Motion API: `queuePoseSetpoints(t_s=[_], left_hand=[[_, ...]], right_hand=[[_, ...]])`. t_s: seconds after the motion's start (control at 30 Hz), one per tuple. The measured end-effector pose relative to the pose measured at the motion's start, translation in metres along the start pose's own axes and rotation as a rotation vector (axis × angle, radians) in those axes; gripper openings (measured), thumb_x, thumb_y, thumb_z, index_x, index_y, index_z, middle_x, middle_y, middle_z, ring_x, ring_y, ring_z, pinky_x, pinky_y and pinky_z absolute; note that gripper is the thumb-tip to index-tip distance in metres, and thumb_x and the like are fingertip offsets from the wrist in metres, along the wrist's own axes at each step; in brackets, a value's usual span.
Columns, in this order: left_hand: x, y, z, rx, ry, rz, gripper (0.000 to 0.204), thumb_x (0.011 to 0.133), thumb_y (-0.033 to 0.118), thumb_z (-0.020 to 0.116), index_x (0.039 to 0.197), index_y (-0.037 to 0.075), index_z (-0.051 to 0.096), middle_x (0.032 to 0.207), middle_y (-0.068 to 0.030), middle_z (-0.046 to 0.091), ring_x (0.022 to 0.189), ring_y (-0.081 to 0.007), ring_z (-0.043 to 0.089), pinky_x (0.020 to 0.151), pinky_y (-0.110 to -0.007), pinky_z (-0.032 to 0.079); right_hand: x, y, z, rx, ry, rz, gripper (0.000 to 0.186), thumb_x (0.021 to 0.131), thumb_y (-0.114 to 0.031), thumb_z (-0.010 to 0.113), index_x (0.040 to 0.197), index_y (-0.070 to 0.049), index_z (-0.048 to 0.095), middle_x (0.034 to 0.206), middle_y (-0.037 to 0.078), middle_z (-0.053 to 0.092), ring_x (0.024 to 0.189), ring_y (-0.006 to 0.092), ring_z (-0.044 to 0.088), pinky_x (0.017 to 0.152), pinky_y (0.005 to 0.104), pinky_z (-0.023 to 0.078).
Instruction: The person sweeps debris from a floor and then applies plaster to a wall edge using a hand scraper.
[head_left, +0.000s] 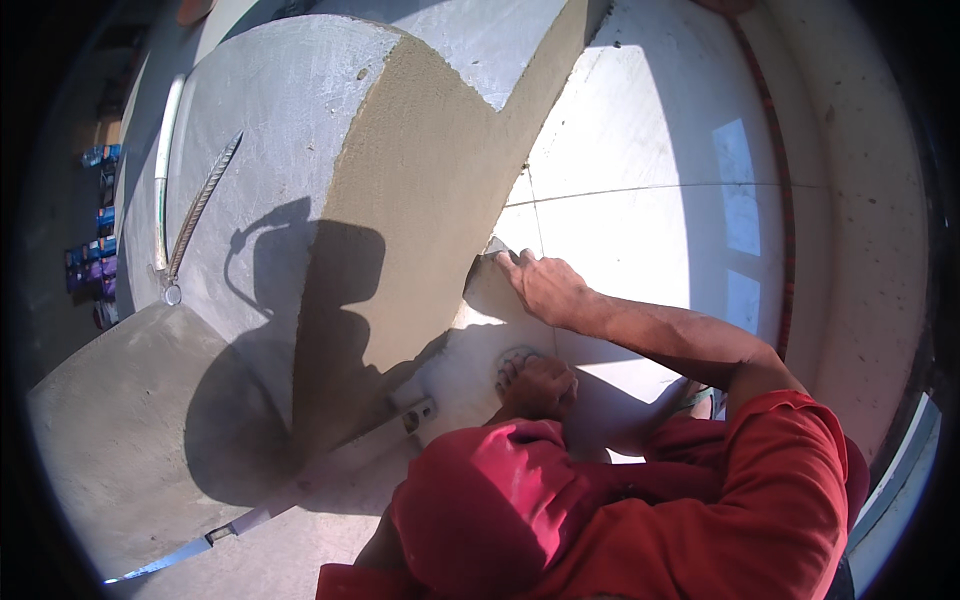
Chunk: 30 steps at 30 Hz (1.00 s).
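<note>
My right hand (552,290) reaches in from the right, its fingers closed on a small flat grey piece (496,246), mostly hidden by the fingertips. That piece meets the lower edge of a brown mortar band (410,190) on a grey cement surface (280,100). Closer to me, my left hand (543,386) is low with curled fingers, in shadow beside a small rounded patterned thing (515,362). What it grips, if anything, I cannot make out. A long spirit level (345,455) lies along the foot of the cement, left of my left hand.
A ribbed steel bar (205,205) and a white pipe (167,140) stick up at the left. Pale floor tiles (610,130) stretch to the right, sunlit in part. My red-clothed knee (475,505) is below my left hand. My shadow (325,265) falls across the cement.
</note>
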<state>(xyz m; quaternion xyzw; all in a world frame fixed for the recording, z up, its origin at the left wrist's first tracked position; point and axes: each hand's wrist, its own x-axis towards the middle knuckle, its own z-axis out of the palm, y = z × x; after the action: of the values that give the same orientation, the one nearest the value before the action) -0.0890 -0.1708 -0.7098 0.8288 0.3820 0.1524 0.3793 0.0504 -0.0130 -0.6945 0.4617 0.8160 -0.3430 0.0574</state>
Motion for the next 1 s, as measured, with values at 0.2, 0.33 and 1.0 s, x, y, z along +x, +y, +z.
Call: queuePoseSetpoints(t_s=[0.2, 0.33, 1.0], left_hand=[[0.007, 0.000, -0.009, 0.035, -0.026, 0.008, 0.010, 0.078, 0.011, 0.067, 0.075, 0.006, 0.058, 0.076, -0.0111, 0.058, 0.074, -0.0316, 0.061, 0.070, -0.045, 0.047], [0.006, -0.003, -0.010, 0.017, -0.125, -0.007, 0.010, 0.078, 0.011, 0.067, 0.077, 0.007, 0.058, 0.078, -0.0099, 0.056, 0.077, -0.0299, 0.061, 0.070, -0.043, 0.047], [0.021, -0.002, -0.016, -0.054, -0.272, -0.100, 0.013, 0.076, 0.021, 0.066, 0.078, 0.009, 0.063, 0.082, -0.0122, 0.063, 0.076, -0.0350, 0.064, 0.075, -0.052, 0.048]], right_hand=[[-0.025, 0.018, -0.017, -0.028, -0.154, -0.105, 0.056, 0.098, -0.009, 0.041, 0.150, 0.007, 0.030, 0.105, 0.029, 0.062, 0.080, 0.0337, 0.070, 0.069, 0.0420, 0.060], [-0.036, 0.058, -0.033, 0.040, -0.172, -0.197, 0.047, 0.099, -0.005, 0.038, 0.143, 0.010, 0.035, 0.085, 0.023, 0.065, 0.076, 0.0352, 0.069, 0.065, 0.0438, 0.058], [-0.305, 0.265, -0.003, 0.241, 0.578, 1.232, 0.049, 0.089, -0.044, 0.069, 0.106, 0.000, 0.057, 0.095, 0.022, 0.066, 0.092, 0.0360, 0.067, 0.082, 0.0481, 0.051]])
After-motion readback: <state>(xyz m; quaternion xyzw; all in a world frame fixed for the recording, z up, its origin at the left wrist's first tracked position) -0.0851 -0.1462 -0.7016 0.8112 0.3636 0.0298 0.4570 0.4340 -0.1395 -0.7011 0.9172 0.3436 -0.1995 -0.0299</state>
